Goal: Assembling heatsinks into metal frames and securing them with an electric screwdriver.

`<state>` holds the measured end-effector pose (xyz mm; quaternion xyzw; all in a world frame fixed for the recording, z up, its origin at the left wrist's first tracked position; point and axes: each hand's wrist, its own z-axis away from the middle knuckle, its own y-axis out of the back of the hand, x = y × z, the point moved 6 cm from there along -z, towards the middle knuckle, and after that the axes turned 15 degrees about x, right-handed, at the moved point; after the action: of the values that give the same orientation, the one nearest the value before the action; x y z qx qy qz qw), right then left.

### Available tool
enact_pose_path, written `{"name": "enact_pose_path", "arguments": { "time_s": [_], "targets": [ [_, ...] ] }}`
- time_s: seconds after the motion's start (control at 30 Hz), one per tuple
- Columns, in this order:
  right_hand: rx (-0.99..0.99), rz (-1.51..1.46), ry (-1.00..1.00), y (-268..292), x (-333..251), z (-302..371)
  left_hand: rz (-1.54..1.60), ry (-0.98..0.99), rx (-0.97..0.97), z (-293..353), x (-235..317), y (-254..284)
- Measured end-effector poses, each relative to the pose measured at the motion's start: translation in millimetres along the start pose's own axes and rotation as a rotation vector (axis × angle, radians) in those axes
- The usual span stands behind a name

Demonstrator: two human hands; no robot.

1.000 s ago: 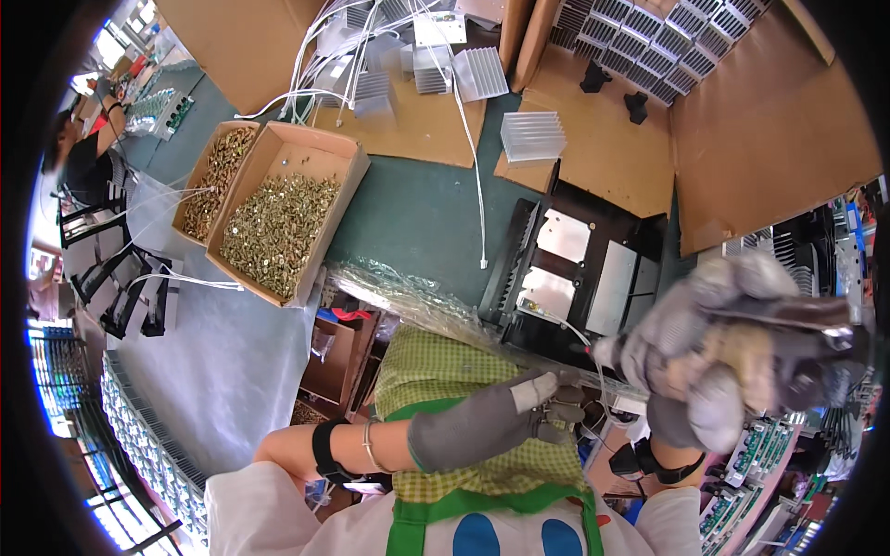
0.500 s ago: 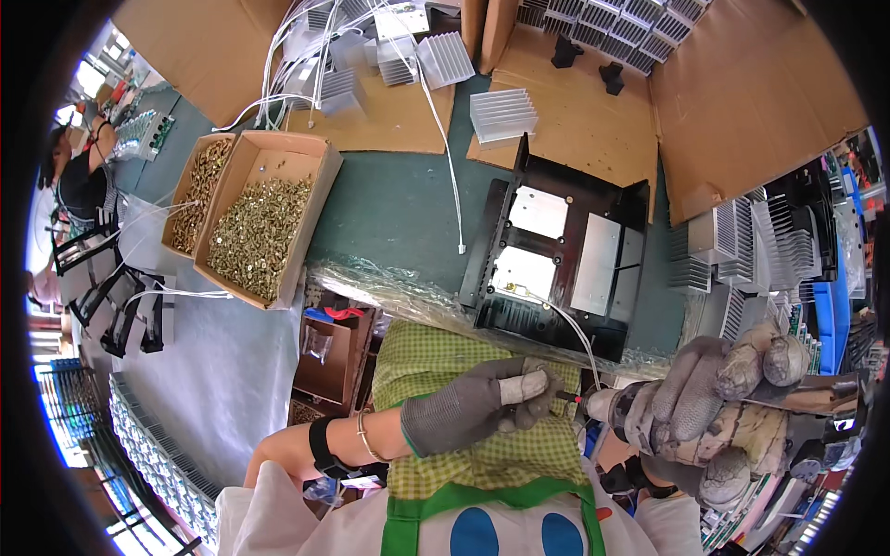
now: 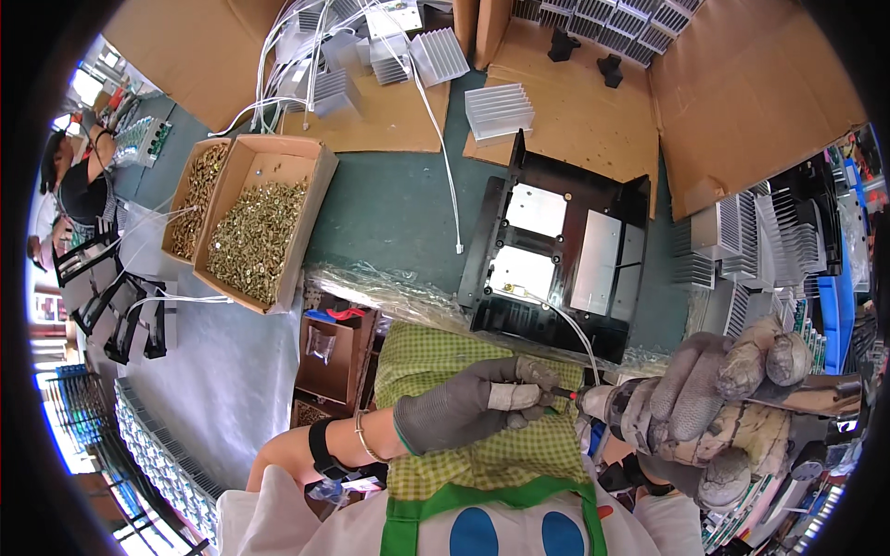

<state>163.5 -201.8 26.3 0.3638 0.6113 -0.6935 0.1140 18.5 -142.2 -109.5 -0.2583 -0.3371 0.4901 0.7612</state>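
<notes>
My left hand [image 3: 468,403], in a grey glove, pinches one end of a thin black-and-red piece [image 3: 564,394] just above my lap. Its kind is too small to make out. My right hand [image 3: 695,398], in a worn, taped grey glove, is closed, with its fingertips at the piece's red end and on a white cable [image 3: 584,338]. The cable rises from there to a black housing [image 3: 565,250] on the bench, which has shiny metal plates fixed inside. My curled fingers hide whatever else the right hand may hold.
Two cardboard boxes of small brass-coloured screws [image 3: 260,236] stand on the left. Finned heat sinks [image 3: 499,111] and white cables [image 3: 320,56] lie at the back. More heat sinks [image 3: 742,241] are stacked at right. A person [image 3: 83,176] sits far left.
My left hand has shifted slightly left, and more of the thin black-and-red piece shows between the hands. The right hand stays almost in place.
</notes>
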Motion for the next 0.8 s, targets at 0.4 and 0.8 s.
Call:
{"name": "enact_pose_path", "arguments": {
  "time_s": [0.4, 0.8],
  "targets": [
    [-0.029, 0.166, 0.255, -10.1, -3.0, 2.7, -0.006, 0.061, -0.135, -1.4, -3.2, -2.7],
    [0.124, 0.528, 0.582, 13.9, -17.2, 1.0, -0.318, 0.035, 0.074, 3.7, 1.0, -4.7]
  ]
}}
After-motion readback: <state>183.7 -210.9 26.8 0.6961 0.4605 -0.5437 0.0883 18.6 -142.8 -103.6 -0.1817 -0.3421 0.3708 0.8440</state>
